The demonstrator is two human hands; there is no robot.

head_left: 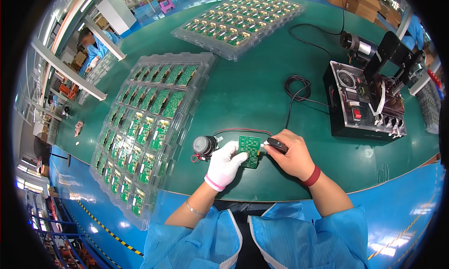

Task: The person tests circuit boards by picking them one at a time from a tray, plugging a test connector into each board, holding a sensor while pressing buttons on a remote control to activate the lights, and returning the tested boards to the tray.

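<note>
A small green circuit board (250,150) lies on the green table mat just in front of me. My left hand (225,164), in a white glove, holds the board at its left edge. My bare right hand (292,153) grips a black pen-shaped tool (277,145) whose tip touches the board's right edge. A small black round motor (204,146) with red and black wires (243,130) sits just left of the board, beside my left hand.
A clear tray of green boards (145,128) fills the left. Another tray of boards (238,23) lies at the back. A black test fixture (367,103) with a cable (297,89) stands at the right. Another person in blue (96,47) works far left.
</note>
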